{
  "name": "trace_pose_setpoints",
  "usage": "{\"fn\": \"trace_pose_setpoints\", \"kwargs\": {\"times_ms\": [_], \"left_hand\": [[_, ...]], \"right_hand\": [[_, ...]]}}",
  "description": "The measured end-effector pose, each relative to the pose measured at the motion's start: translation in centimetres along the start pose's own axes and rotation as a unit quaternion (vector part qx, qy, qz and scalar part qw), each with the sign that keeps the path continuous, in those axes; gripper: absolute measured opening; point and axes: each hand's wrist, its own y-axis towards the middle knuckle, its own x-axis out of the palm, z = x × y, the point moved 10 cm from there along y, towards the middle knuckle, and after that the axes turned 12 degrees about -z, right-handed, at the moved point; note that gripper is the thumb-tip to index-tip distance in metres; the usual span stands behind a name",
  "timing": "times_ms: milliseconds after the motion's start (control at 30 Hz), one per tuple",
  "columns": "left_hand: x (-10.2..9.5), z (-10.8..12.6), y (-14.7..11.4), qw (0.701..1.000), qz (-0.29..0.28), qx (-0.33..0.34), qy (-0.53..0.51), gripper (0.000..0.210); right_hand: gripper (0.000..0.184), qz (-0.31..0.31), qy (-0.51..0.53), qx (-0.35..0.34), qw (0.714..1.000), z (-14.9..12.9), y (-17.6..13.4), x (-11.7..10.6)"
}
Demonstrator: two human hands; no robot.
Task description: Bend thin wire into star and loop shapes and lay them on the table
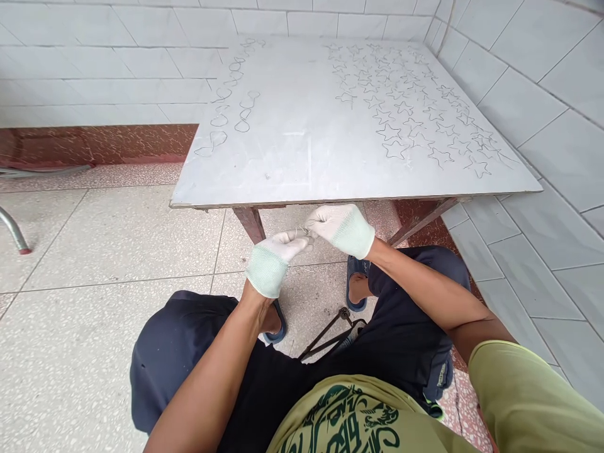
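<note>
In front of the table edge, my left hand, in a white glove with a pale green cuff, is closed on a thin bent wire. My right hand, gloved the same way, pinches the wire from the other side, its fingertips close to the left ones. Much of the wire is hidden by the fingers, so its full shape does not show. Beyond both hands, many wire stars lie on the right part of the white tabletop. Looped, figure-eight-like wire shapes lie along its left side.
White wall tiles border the table at the back, with more on the right. A wooden table leg stands just beyond my left hand. A dark metal frame is on the floor between my legs. A curved metal leg shows far left.
</note>
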Motion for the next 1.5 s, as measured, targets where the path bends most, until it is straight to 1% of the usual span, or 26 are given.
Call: {"fn": "trace_pose_setpoints", "kwargs": {"times_ms": [100,167,267,333,400,433,467,533,567,600,667,800,900,1000,1133,1200,1300,1400,1500], "left_hand": [[2.1,-1.0,0.3,0.99,-0.073,-0.013,-0.119,0.043],[3.0,-1.4,0.3,0.979,-0.102,-0.015,-0.178,0.042],[3.8,-2.0,0.2,0.969,-0.123,-0.019,-0.211,0.039],[4.0,-2.1,0.3,0.971,-0.133,-0.017,-0.199,0.04],[3.5,-1.9,0.4,0.984,-0.114,-0.01,-0.139,0.04],[2.8,-1.6,0.4,0.992,-0.089,-0.006,-0.092,0.04],[2.0,-1.1,0.3,0.998,-0.055,0.002,-0.042,0.04],[0.2,0.6,-0.2,0.998,0.021,0.035,0.043,0.037],[-0.5,1.5,-0.6,0.995,0.051,0.057,0.064,0.035],[-0.9,2.3,-0.9,0.992,0.068,0.072,0.079,0.035],[-1.3,3.0,-1.2,0.99,0.068,0.079,0.09,0.034],[-1.7,3.0,-1.1,0.994,0.034,0.056,0.092,0.034],[-2.5,3.4,-1.2,0.993,0.047,0.072,0.086,0.032],[-3.3,3.7,-1.5,0.991,0.071,0.088,0.07,0.031],[-3.9,3.6,-1.6,0.987,0.103,0.103,0.063,0.031],[-3.9,3.4,-1.6,0.986,0.113,0.105,0.058,0.031],[-3.8,3.0,-1.6,0.987,0.118,0.098,0.046,0.033],[-3.5,2.6,-1.4,0.989,0.114,0.086,0.039,0.036],[-3.2,2.5,-1.4,0.989,0.114,0.084,0.037,0.035]], "right_hand": [[0.027,0.034,-0.041,0.006,0.999,-0.2,-0.3,0.5],[0.029,0.047,-0.048,0.012,0.998,-0.3,-0.5,0.8],[0.03,0.074,-0.027,0.027,0.997,0.1,-0.8,1.0],[0.029,0.087,-0.015,0.035,0.995,0.6,-0.9,1.1],[0.03,0.089,-0.001,0.032,0.996,0.9,-0.8,1.4],[0.03,0.087,0.01,0.028,0.996,1.0,-0.8,1.5],[0.029,0.087,0.021,0.024,0.996,1.0,-0.7,1.5],[0.026,0.087,0.042,0.022,0.995,1.1,-0.6,1.4],[0.025,0.083,0.047,0.022,0.995,1.1,-0.6,1.4],[0.024,0.077,0.047,0.023,0.996,1.0,-0.5,1.5],[0.024,0.051,0.037,0.025,0.998,0.8,-0.2,1.9],[0.025,0.001,0.015,0.026,1.0,0.7,0.3,2.6],[0.027,-0.01,-0.007,-0.008,1.0,0.2,0.4,1.8],[0.028,-0.028,-0.08,-0.053,0.995,-0.5,0.4,1.0],[0.028,-0.034,-0.191,-0.095,0.977,-1.0,0.6,0.8],[0.03,-0.046,-0.235,-0.122,0.963,-1.3,0.8,1.5],[0.04,-0.067,-0.306,-0.149,0.938,-1.5,1.1,2.7],[0.051,-0.061,-0.369,-0.145,0.916,-1.7,1.0,3.0],[0.055,-0.051,-0.4,-0.117,0.908,-2.0,0.6,2.9]]}}
